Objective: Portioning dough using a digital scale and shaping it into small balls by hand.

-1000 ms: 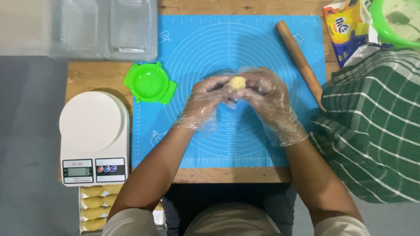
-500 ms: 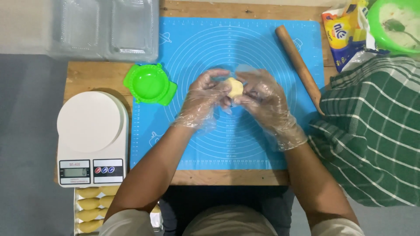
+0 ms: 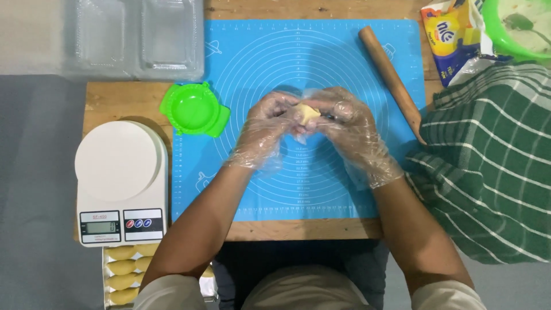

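Note:
Both my hands wear clear plastic gloves and meet over the middle of a blue silicone pastry mat (image 3: 321,51). Between the fingertips sits a small pale yellow lump of dough (image 3: 307,113). My left hand (image 3: 265,131) cups it from the left, my right hand (image 3: 350,129) pinches it from the right. Most of the dough is hidden by the fingers.
A green plastic dumpling mould (image 3: 194,109) lies at the mat's left edge. A white kitchen scale (image 3: 121,183) stands at the left, with shaped pastries in a tray (image 3: 123,267) below it. A wooden rolling pin (image 3: 391,80) lies right; a green checked cloth (image 3: 488,166), a snack packet (image 3: 450,34) and a green bowl (image 3: 519,26) beyond. Clear plastic trays (image 3: 138,37) top left.
The hands stay together over the mat and keep working the dough; the fingers have shifted slightly around it, and the lump shows a little more between them.

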